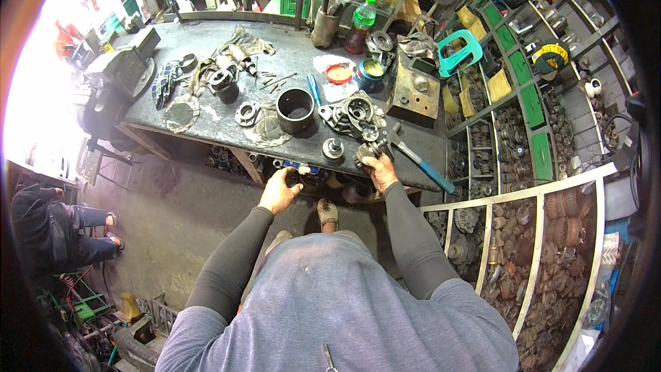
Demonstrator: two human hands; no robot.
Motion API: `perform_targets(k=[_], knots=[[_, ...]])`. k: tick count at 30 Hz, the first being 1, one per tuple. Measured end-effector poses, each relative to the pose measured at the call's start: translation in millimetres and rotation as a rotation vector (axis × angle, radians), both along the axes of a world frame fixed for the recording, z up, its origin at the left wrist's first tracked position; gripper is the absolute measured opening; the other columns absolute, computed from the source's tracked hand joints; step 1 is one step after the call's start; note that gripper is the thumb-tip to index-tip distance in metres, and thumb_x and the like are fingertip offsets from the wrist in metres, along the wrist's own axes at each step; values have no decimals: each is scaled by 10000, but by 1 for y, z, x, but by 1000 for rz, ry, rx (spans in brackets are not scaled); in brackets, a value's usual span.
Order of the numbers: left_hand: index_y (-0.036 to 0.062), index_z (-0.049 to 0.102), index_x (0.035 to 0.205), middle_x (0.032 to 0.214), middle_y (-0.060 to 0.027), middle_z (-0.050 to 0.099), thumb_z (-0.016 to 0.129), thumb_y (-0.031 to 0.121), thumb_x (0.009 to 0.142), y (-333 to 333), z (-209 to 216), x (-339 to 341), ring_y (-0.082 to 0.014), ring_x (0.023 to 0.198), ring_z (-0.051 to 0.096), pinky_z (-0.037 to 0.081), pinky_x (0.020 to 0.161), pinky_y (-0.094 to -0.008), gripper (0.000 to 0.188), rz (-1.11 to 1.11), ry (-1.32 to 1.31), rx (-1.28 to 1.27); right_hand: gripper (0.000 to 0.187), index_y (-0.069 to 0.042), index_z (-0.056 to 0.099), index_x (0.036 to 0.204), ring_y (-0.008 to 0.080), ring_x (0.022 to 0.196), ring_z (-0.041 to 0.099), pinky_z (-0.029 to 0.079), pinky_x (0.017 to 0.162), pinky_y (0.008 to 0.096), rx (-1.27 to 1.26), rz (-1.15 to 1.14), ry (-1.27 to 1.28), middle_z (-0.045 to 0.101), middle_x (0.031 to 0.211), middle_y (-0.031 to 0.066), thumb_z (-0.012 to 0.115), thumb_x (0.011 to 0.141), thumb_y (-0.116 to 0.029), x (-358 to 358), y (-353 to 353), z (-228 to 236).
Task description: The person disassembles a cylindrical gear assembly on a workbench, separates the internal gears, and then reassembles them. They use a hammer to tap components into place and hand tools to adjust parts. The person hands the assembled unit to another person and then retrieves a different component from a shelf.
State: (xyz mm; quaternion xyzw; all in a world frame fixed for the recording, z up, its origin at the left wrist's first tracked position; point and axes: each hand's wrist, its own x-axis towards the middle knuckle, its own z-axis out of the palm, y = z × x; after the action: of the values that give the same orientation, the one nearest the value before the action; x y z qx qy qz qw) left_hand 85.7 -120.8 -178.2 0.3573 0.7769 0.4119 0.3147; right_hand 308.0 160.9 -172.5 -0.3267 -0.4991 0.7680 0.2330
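Note:
My right hand is closed round a toothed metal gear part at the bench's front edge. Just off that edge, my left hand curls its thumb and fingers round a small dark round part, whose kind I cannot make out. Between the hands, a shiny geared shaft piece stands upright on the bench. Behind it sits an opened metal housing. A black hollow cylinder stands to its left. Right of my right hand lies a hammer with a blue handle.
The dark workbench also bears a blue screwdriver, an open blue tin, a bottle and a bench vise. Shelves of used parts crowd the right. A person sits at far left.

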Motion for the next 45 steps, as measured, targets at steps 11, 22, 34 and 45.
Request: perform_targets(k=[11,22,34,45], knots=[[-34,606,1485,1477,-269,660,841,250,935,-1,-1,5,-402,1407,620,472,1213,-463,663,5,-3,-26,455,-41,662,1356,236,1137,743,598,1035,402,-45,3,50,761,1228,77,739,908,-53,2,8,-8],[-35,590,1496,1469,-278,656,849,250,932,3,-22,8,-408,1400,619,477,1207,-472,684,-2,-5,-12,416,-31,668,1336,231,1134,745,597,1038,386,-50,15,57,762,1232,78,738,926,-22,4,10,-11],[-50,586,1496,1449,-278,672,855,211,933,2,14,18,-398,1376,645,496,1189,-455,677,13,68,-68,464,-27,652,1369,237,1165,743,593,1074,398,-41,13,59,759,1259,86,794,928,-41,4,7,-12],[-64,579,1496,1459,-282,667,848,203,935,3,18,20,-390,1364,659,511,1177,-449,677,4,83,-80,500,-14,647,1382,236,1190,739,589,1090,400,-36,29,60,753,1294,91,841,925,-67,5,10,-19]])
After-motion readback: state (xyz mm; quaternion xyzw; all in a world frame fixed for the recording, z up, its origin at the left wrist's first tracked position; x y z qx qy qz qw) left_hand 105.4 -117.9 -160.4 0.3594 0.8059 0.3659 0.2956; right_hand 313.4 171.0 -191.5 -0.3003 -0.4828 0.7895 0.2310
